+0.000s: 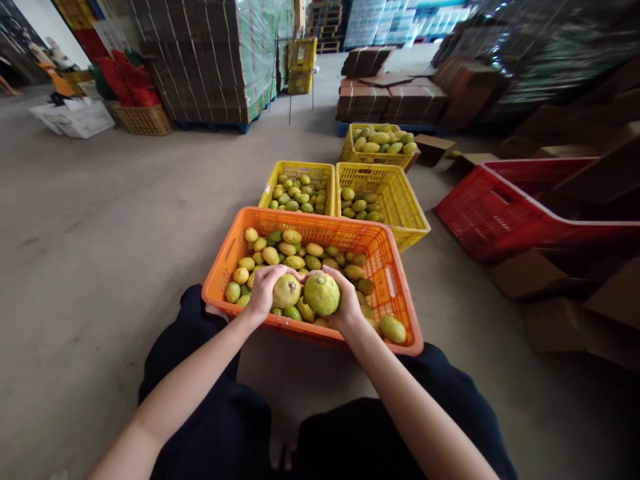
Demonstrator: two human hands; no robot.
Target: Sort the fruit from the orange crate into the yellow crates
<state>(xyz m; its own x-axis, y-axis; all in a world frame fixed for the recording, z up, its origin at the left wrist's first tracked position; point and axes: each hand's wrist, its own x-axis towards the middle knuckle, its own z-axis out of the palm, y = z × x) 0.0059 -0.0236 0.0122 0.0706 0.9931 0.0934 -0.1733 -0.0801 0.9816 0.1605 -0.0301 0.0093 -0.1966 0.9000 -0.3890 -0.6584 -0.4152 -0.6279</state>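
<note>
An orange crate (400, 293) with several yellow-green fruits in it stands between my knees. Above its near part, my left hand (266, 288) is wrapped round a yellowish fruit (287, 291). My right hand (345, 293) grips a larger, bumpy green fruit (321, 294) from its right side. The two held fruits are side by side, close together, with their ends facing me. One more fruit (393, 329) lies in the crate's near right corner.
Beyond the orange crate are three yellow crates (413, 203) with fruits. A red crate (480, 213) and cardboard boxes (565, 320) stand on the right. Farther back are flattened cardboard (390, 100) and wrapped pallet stacks (200, 60).
</note>
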